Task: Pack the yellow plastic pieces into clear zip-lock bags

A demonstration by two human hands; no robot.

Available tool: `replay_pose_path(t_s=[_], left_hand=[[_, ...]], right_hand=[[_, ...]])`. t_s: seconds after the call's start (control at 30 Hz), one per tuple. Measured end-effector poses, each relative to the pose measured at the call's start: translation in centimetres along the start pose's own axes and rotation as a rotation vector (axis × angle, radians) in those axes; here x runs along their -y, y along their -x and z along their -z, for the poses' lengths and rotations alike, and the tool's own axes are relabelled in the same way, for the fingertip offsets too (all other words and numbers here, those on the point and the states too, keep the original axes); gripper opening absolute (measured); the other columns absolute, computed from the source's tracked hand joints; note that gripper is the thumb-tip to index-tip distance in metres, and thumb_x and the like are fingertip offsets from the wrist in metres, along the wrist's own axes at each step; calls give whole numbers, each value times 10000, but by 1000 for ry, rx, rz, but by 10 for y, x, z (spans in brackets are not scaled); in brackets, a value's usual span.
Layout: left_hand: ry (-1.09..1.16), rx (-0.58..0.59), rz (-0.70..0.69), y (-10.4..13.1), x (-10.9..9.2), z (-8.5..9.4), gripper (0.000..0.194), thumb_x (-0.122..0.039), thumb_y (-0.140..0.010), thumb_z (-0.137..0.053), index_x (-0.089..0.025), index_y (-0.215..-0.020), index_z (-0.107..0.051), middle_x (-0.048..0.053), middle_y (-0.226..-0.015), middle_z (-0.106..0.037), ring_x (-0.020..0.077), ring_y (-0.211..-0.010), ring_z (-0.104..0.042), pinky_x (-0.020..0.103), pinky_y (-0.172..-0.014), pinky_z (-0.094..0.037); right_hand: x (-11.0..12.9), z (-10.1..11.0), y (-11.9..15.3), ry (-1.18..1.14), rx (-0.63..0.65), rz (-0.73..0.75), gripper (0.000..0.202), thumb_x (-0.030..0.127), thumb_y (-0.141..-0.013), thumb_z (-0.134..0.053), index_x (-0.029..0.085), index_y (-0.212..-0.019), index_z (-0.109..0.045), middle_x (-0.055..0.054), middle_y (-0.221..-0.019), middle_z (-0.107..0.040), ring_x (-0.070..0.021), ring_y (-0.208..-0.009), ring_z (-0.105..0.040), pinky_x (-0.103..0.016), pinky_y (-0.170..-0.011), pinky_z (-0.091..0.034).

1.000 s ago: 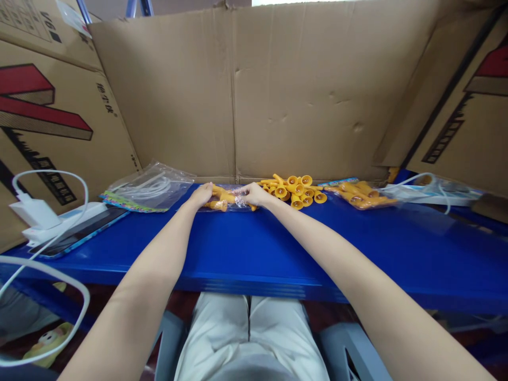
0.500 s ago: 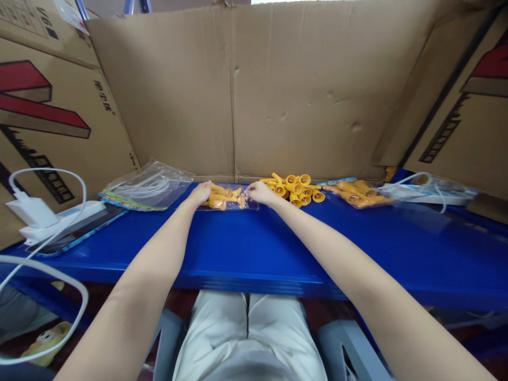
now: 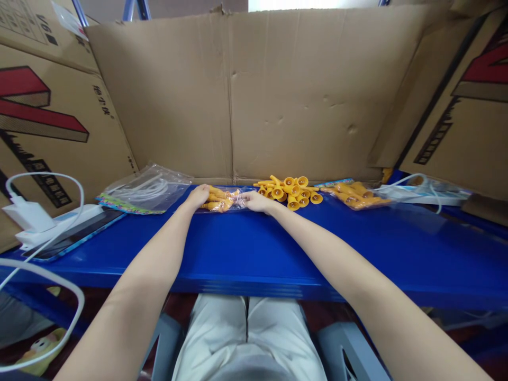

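Observation:
A clear plastic bag (image 3: 219, 200) holding several yellow-orange trumpet-shaped plastic pieces lies on the blue table (image 3: 254, 248). My left hand (image 3: 198, 197) is closed on the bag's left end. At the bag's right end, my right hand (image 3: 256, 201) pinches the clear plastic. Just beyond my right hand sits a loose pile of yellow trumpet-shaped pieces (image 3: 293, 191), their wide mouths mostly facing me. Farther right lies another clear bag (image 3: 355, 194) with similar yellow pieces inside.
A clear bag with a coiled white cable (image 3: 148, 189) lies at left. Beside it are a phone (image 3: 75, 235), a white charger (image 3: 29, 213) and its cable. A tall cardboard panel (image 3: 254, 100) stands along the back, with printed cartons (image 3: 43, 111) at the sides.
My right hand has shifted slightly left along the bag's end, and its fingers have turned toward the bag. My left hand stays on the left end. The view has tilted slightly.

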State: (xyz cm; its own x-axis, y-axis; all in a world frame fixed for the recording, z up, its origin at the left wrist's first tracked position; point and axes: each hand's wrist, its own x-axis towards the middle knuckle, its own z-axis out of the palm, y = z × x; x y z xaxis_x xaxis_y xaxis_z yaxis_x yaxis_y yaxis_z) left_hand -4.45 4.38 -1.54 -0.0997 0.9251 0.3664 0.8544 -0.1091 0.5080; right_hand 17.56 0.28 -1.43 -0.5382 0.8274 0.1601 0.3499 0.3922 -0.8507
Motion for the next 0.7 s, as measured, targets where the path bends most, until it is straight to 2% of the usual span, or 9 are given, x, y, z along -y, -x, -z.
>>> replay_pose_path(t_s=[0.13, 0.23, 0.33, 0.43, 0.57, 0.7], left_hand=[[-108, -39, 31, 8, -9, 8, 401, -228, -885, -276, -155, -906, -670, 106, -1109, -678, 241, -1064, -600, 304, -882, -438], [-139, -85, 15, 12, -14, 12, 398, -250, -894, -294, -171, -938, -681, 80, -1102, -686, 244, -1065, -603, 301, -870, -443], [-137, -46, -22, 14, -16, 10, 397, -266, -900, -323, -166, -1026, -686, 79, -1148, -666, 236, -1133, -570, 288, -914, -424], [-160, 1, 4, 14, -16, 8, 424, -292, -914, -324, -145, -1068, -691, 111, -1179, -641, 260, -1156, -556, 315, -941, -415], [-186, 3, -6, 12, -15, 6, 445, -290, -923, -314, -118, -1103, -683, 132, -1195, -624, 274, -1162, -552, 332, -961, -410], [-209, 3, -24, 10, -13, 4, 435, -273, -921, -314, -136, -1143, -663, 104, -1222, -610, 246, -1184, -537, 320, -994, -388]], right_hand=[[2, -1, -1, 100, -69, 34, 355, 13, -821, -501, 111, -1127, -652, -95, -1066, -691, -150, -971, -640, -270, -893, -470], [6, 5, 0, 274, -110, 50, 294, 47, -808, -526, 114, -1042, -691, -85, -1053, -696, -170, -950, -645, -274, -874, -476], [17, 21, 5, 479, -182, 25, 237, 93, -801, -534, 132, -946, -717, -68, -962, -715, -181, -902, -651, -290, -847, -484], [30, 47, 14, 610, -315, 44, 232, 125, -811, -514, 168, -920, -715, -61, -966, -711, -180, -924, -641, -295, -863, -466], [29, 87, 43, 781, -648, -9, 279, 169, -838, -448, 173, -1022, -657, -101, -1012, -687, -225, -933, -626, -342, -830, -456], [-7, 124, 78, 813, -988, -142, 308, 196, -844, -404, 157, -1107, -558, -132, -1001, -662, -234, -886, -614, -336, -759, -449]])
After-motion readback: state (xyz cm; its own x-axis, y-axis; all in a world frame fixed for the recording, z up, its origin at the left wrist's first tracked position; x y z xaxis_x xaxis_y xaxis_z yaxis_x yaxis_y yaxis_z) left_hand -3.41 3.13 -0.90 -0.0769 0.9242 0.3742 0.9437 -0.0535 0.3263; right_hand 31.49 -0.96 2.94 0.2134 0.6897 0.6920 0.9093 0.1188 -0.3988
